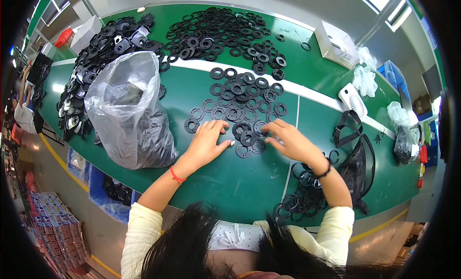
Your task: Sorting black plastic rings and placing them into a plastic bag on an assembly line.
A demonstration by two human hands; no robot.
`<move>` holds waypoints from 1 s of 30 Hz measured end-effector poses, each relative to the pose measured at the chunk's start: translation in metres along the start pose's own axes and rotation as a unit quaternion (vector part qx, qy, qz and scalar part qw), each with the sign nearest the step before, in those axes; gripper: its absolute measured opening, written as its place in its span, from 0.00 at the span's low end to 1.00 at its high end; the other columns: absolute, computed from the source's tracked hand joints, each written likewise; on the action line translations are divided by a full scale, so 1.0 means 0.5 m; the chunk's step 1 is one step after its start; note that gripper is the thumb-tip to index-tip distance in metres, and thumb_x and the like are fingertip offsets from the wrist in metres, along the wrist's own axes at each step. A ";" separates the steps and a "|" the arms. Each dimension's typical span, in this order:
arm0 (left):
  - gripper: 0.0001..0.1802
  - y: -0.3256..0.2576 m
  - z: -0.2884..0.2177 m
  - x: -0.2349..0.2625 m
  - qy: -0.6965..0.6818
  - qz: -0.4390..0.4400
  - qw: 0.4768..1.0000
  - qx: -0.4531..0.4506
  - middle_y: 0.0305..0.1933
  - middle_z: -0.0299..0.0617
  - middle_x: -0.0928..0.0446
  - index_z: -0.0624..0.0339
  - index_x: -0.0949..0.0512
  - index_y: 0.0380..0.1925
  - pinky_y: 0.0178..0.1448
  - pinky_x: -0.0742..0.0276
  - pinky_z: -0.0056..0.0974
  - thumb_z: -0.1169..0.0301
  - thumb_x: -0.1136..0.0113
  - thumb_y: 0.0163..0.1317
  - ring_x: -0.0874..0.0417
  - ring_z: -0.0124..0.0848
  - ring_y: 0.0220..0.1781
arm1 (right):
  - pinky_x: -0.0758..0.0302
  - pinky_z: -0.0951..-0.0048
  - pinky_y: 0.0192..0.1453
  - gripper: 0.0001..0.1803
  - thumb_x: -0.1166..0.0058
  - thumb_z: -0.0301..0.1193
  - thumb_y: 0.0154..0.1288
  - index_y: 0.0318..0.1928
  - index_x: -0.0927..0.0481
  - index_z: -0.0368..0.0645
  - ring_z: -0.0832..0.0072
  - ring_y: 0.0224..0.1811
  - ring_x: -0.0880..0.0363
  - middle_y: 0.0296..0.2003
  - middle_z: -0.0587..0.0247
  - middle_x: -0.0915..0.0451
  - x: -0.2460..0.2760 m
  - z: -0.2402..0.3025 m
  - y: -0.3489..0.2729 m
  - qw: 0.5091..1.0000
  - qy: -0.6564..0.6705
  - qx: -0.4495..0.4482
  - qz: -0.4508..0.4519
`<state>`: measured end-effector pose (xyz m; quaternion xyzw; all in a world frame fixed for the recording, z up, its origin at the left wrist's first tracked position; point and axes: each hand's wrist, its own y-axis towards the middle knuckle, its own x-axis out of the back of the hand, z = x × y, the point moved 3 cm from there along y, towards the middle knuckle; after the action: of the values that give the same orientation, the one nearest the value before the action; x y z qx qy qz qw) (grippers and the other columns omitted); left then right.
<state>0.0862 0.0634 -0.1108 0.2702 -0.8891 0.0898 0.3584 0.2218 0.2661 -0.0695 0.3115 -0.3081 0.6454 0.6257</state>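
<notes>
Flat black rings (234, 114) with small holes lie spread over the green table in front of me, some overlapping. My left hand (210, 139) rests at the near left side of this spread, fingers curved and thumb held apart, with nothing visible in it. A small overlapping cluster of rings (247, 137) lies between my two hands. At its right side is my right hand (290, 140), slightly blurred, its thumb and forefinger apart. Those fingertips reach the edge of a ring (260, 128) that lies among the others.
A clear plastic bag (126, 111) of dark parts stands at left, beside a heap of black parts (113, 41). More rings (216, 31) cover the far table. Near my right forearm lie glossy black rings (303, 195), a black mesh bag (357, 168) and a white fan (353, 100).
</notes>
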 end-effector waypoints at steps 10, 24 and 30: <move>0.29 -0.019 0.010 0.043 0.193 -0.189 0.963 0.011 0.56 0.47 0.32 0.58 0.30 0.56 0.61 0.39 0.49 0.65 0.33 0.54 0.33 0.45 0.59 | 0.22 0.56 0.44 0.17 0.41 0.31 0.61 0.48 0.27 0.37 0.53 0.43 0.21 0.41 0.51 0.26 -0.109 -0.007 0.114 0.987 -0.142 -0.039 -0.067; 0.38 0.019 0.058 -0.003 0.120 -0.130 0.982 -0.071 0.70 0.57 0.45 0.56 0.40 0.68 0.71 0.47 0.55 0.63 0.36 0.59 0.46 0.58 0.72 | 0.25 0.74 0.33 0.06 0.43 0.25 0.64 0.37 0.23 0.35 0.75 0.28 0.20 0.28 0.60 0.19 -0.009 -0.011 0.092 0.979 0.151 -0.078 -0.110; 0.28 0.061 0.051 0.002 0.161 -0.104 0.973 -0.131 0.52 0.43 0.30 0.56 0.26 0.55 0.60 0.40 0.46 0.61 0.32 0.55 0.32 0.40 0.60 | 0.30 0.81 0.31 0.06 0.50 0.29 0.70 0.38 0.23 0.40 0.87 0.28 0.27 0.26 0.71 0.23 0.055 -0.043 0.033 0.972 0.194 -0.112 0.069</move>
<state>0.0540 0.0795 -0.1279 0.2938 -0.7909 -0.0228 0.5363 0.2041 0.2993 -0.0611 0.0866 -0.2716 0.6964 0.6586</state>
